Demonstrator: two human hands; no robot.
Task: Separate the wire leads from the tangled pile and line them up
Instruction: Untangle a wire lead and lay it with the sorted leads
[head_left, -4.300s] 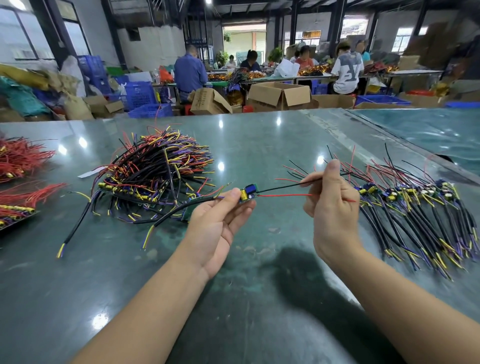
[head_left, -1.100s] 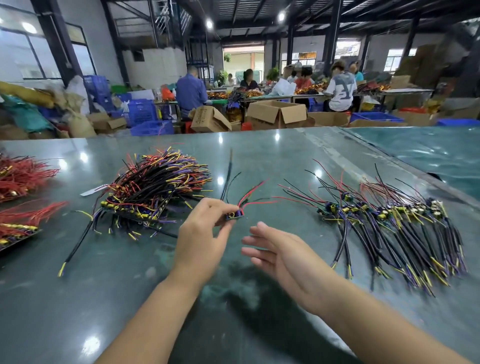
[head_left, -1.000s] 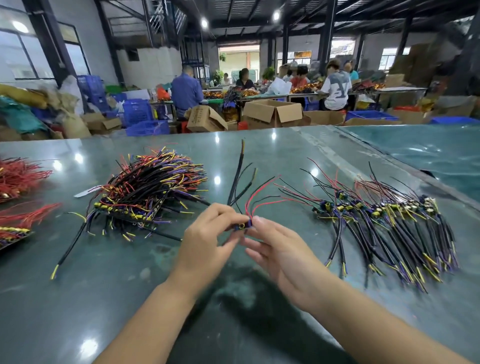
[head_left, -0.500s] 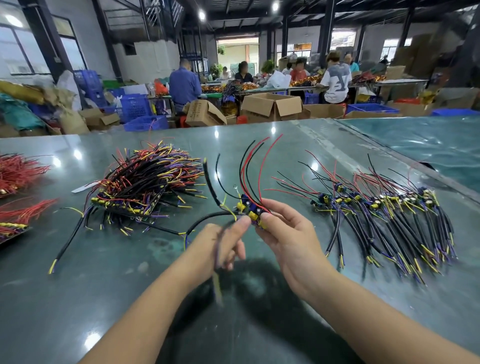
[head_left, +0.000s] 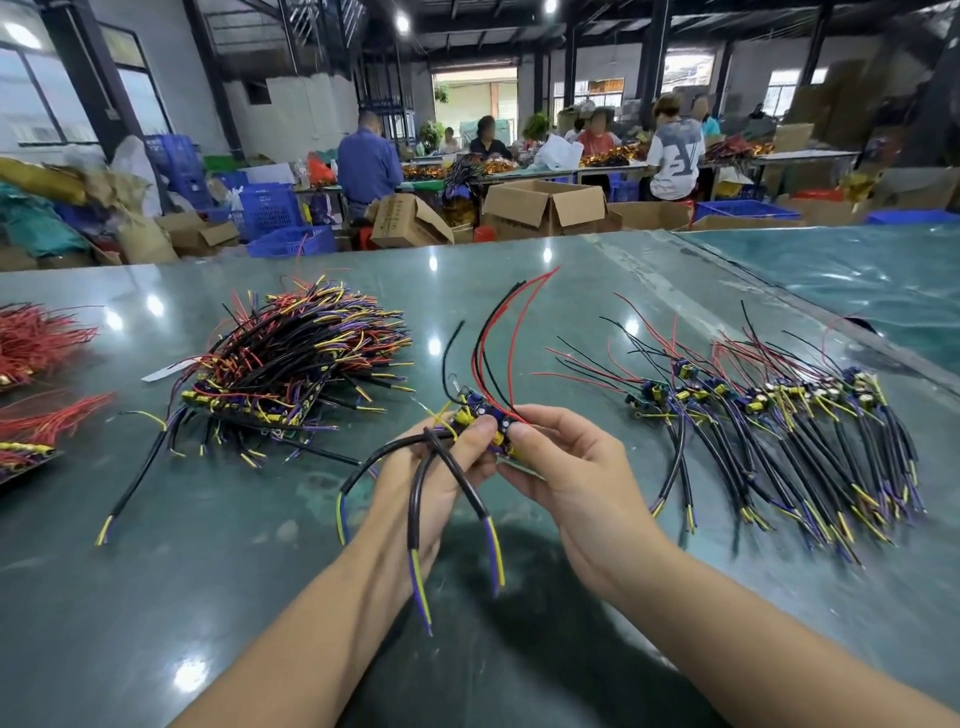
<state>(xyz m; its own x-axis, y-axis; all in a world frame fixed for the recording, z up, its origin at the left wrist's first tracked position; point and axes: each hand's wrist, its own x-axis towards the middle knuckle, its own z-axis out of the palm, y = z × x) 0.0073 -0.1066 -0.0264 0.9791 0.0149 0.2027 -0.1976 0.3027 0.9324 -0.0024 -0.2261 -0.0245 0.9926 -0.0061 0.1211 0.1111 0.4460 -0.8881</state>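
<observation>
Two bare forearms reaching in from the bottom edge over a dark green glossy table. Left hand and right hand raised together above the table, thumbs almost touching. Fingers of both hands curled and pinching a small cluster of wire leads at its blue and yellow component blocks. Thick black cables with yellow and purple ends hanging down from the cluster across the left hand and wrist. Thin red and black wires arching up and away from the pinch.

Farther back on the left, tangled pile of black, red, yellow and purple leads heaped on the table, a few cables straggling out toward the near edge. On the right, lined-up row of leads lying side by side, black cables toward the viewer, thin red and black wires fanned away. At the far left edge, red wire bundles, partly cut off.

Beyond the table, cardboard boxes, blue plastic crates, and several people seated at other benches in a large workshop.
</observation>
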